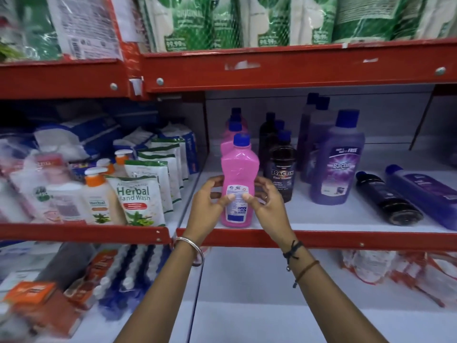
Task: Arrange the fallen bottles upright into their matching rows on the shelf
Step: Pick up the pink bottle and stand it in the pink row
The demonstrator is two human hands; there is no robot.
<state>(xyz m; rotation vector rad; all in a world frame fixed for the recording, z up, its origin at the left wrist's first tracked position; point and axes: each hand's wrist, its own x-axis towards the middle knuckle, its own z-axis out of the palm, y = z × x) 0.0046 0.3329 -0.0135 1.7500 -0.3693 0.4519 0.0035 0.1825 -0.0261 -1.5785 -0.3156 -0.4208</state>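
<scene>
A pink bottle (238,169) with a blue cap stands upright at the front of the white shelf (321,216), heading a row of pink bottles (233,129). My left hand (210,201) and my right hand (265,196) hold it from both sides, thumbs on its back label. To its right stand a row of black bottles (282,167) and a row of purple bottles (337,162). A black bottle (388,198) and a purple bottle (425,194) lie on their sides at the right end of the shelf.
Herbal hand-wash pouches (138,196) and pump bottles (96,194) fill the shelf bay on the left. Green refill packs (222,18) hang above the red shelf beam (296,68). Boxes and packets (49,300) sit on the lower shelf.
</scene>
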